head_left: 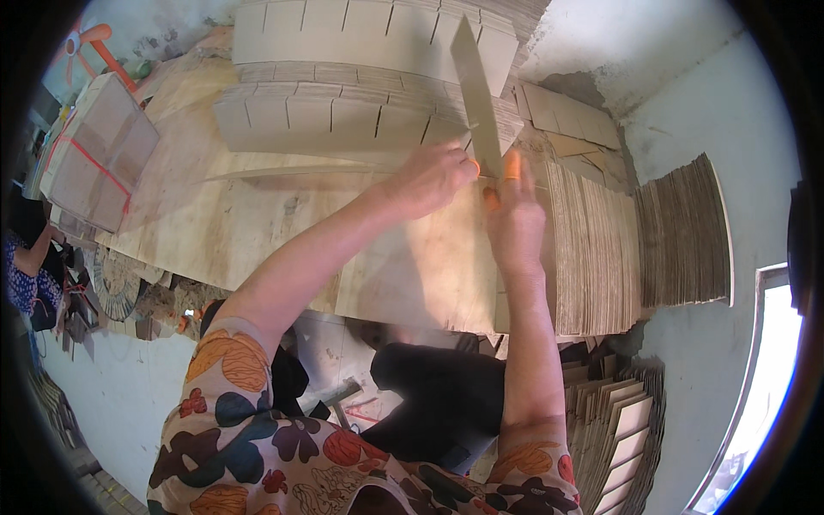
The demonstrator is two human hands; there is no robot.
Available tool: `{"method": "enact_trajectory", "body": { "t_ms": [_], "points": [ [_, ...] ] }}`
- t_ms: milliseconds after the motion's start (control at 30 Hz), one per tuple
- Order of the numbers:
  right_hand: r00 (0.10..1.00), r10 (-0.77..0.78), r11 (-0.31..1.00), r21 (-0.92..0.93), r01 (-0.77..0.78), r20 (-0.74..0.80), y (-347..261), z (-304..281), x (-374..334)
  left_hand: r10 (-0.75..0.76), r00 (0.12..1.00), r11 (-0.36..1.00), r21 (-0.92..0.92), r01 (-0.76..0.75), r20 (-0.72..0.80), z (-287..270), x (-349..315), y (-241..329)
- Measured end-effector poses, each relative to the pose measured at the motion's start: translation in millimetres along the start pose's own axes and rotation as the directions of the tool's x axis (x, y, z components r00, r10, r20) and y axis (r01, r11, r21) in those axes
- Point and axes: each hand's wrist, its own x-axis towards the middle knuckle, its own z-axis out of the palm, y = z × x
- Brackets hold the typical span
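Over the bench (232, 206), the right hand (517, 225) pinches an upright cardboard strip (477, 94), seemingly to steady it, while the left hand (427, 182) curls, its grip unclear.

1. A pale wooden surface (215, 215) is spread beneath the left hand (433, 176) and the right hand (518, 223).
2. Slotted cardboard stacks (296, 124) are laid just beyond the left hand.
3. A red-banded box (107, 150) is set well to that hand's left.
4. Upright cardboard sheets (596, 249) are tightly packed just right of the right hand.
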Motion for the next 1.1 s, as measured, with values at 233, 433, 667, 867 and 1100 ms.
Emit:
{"method": "enact_trajectory", "body": {
  "t_ms": [233,433,667,867,1100],
  "points": [
    [0.986,0.147,0.947,0.278,-0.162,0.074,2,21,-15,-0.302,0.925,0.896,-0.263,0.358,0.231,-6,-5,4],
    [0.937,0.305,0.884,0.315,-0.345,0.172,-12,-9,-9,-0.543,0.798,0.836,0.082,0.543,0.262,-20,40,-53],
    [0.873,0.386,0.852,0.247,-0.462,0.3,-10,-12,-11,-0.295,0.939,0.886,0.42,0.198,0.179,43,20,-85],
    [0.903,0.369,0.876,0.245,-0.417,0.219,-2,-14,-17,-0.24,0.957,0.92,0.353,0.171,0.162,42,19,-90],
    [0.907,0.341,0.859,0.311,-0.408,0.247,-8,-24,-17,-0.293,0.93,0.929,0.296,0.222,0.221,20,19,-75]
  ]
}}
